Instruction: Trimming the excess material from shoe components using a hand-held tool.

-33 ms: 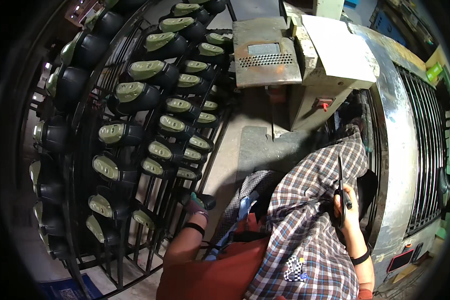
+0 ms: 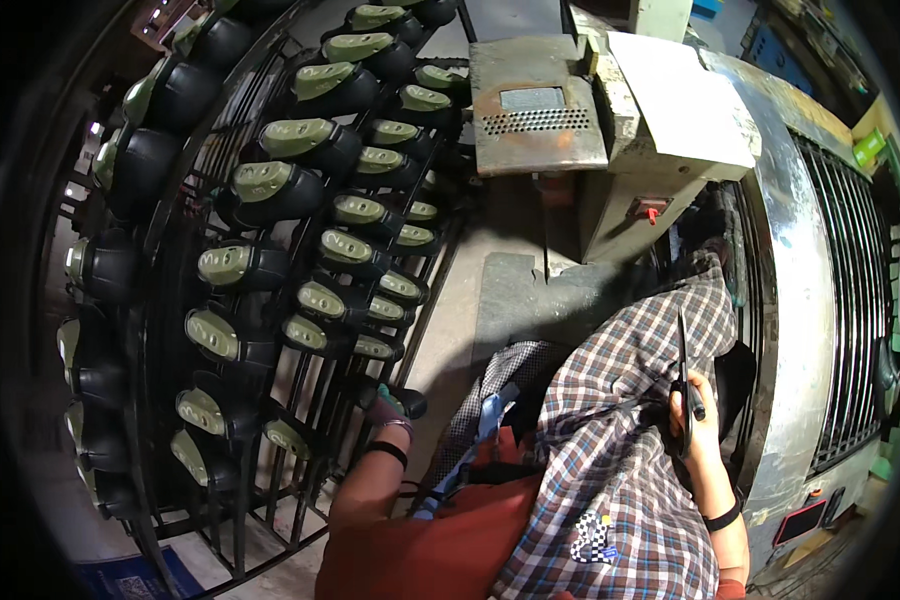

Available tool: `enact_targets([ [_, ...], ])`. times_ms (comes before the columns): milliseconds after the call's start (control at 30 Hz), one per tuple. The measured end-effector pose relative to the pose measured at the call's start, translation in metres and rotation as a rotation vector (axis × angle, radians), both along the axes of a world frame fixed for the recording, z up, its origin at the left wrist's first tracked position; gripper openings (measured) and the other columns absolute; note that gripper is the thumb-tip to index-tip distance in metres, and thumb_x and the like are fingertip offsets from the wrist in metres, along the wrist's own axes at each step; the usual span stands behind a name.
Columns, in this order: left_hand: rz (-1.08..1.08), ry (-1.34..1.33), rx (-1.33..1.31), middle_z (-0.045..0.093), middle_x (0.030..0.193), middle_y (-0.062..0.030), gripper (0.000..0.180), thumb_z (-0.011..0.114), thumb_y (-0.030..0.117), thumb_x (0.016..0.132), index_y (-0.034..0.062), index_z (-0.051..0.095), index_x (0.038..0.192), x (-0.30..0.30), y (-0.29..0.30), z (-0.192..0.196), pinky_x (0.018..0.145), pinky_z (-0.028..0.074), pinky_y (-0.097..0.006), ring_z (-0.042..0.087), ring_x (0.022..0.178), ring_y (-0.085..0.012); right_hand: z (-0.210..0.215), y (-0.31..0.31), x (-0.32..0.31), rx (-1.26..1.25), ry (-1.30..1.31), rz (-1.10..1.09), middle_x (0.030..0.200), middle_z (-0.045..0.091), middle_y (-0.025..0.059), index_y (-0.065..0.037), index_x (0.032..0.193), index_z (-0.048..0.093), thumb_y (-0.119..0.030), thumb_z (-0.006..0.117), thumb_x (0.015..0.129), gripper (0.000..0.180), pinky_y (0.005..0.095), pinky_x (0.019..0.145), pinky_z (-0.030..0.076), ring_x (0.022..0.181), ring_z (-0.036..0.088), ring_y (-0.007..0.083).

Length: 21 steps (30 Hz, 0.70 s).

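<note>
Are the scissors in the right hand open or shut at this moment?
Shut, as far as it shows: the scissors in the right hand appear as one thin dark line pointing up over the checked cloth, with no gap between blades.

Shoe rack (image 2: 270,250) crowds left hand (image 2: 385,408).

- A small red label (image 2: 651,209) sits on the grey machine housing, just under the pale top plate.
- A reddish rectangular panel (image 2: 801,521), screen-like, is set low on the machine's silver front, near its bottom corner.
- A blue printed sheet (image 2: 130,580) lies on the floor below the rack.
</note>
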<state>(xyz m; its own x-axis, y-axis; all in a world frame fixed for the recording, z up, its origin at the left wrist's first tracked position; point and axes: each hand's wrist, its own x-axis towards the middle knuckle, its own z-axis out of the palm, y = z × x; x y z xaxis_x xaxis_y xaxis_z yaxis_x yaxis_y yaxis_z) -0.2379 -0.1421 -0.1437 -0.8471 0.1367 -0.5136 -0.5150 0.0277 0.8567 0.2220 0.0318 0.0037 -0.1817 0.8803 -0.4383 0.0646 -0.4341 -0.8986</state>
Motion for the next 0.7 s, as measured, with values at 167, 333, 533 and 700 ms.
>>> enact_targets([
  [167, 0.133, 0.313, -0.404, 0.062, 0.113, -0.0108, 0.036, 0.065, 0.025, 0.086, 0.0048, 0.059, 0.115, -0.089, -0.053, -0.098, 0.082, 0.051, -0.040, 0.063, 0.097, -0.0267, 0.006, -0.003, 0.002, -0.019, 0.014, -0.005, 0.063, 0.044, -0.0063, -0.009, 0.124, 0.046, -0.012, 0.066, 0.087, 0.043, 0.0185, 0.044, 0.034, 0.049, 0.041, 0.0032],
  [333, 0.019, 0.213, -0.870, 0.063, 0.115, -0.0129, 0.035, 0.069, 0.022, 0.080, 0.0045, 0.064, 0.110, -0.113, -0.053, -0.136, 0.080, 0.050, -0.041, 0.062, 0.099, -0.0267, 0.004, -0.013, -0.001, -0.026, -0.121, -0.011, 0.064, 0.043, -0.0068, -0.011, 0.121, 0.048, -0.016, 0.069, 0.086, 0.041, 0.0197, 0.043, 0.033, 0.049, 0.040, 0.0039],
  [533, -0.325, 0.277, -1.336, 0.066, 0.107, -0.0195, 0.032, 0.066, 0.026, 0.075, 0.0039, 0.068, 0.098, -0.142, -0.055, -0.149, 0.079, 0.053, -0.040, 0.065, 0.099, -0.0334, 0.012, -0.012, -0.012, -0.076, -0.174, 0.008, 0.068, 0.045, -0.0074, -0.013, 0.120, 0.050, -0.018, 0.069, 0.086, 0.039, 0.0192, 0.046, 0.032, 0.052, 0.039, 0.0032],
  [700, -0.780, 0.841, -1.518, 0.060, 0.116, -0.0194, 0.045, 0.065, 0.019, 0.073, 0.0033, 0.060, 0.114, -0.120, -0.003, -0.102, 0.090, 0.047, -0.043, 0.059, 0.107, -0.0352, 0.009, -0.011, -0.016, -0.067, -0.161, -0.014, 0.068, 0.046, -0.0068, -0.013, 0.120, 0.049, -0.018, 0.069, 0.086, 0.039, 0.0191, 0.046, 0.033, 0.052, 0.040, 0.0039],
])
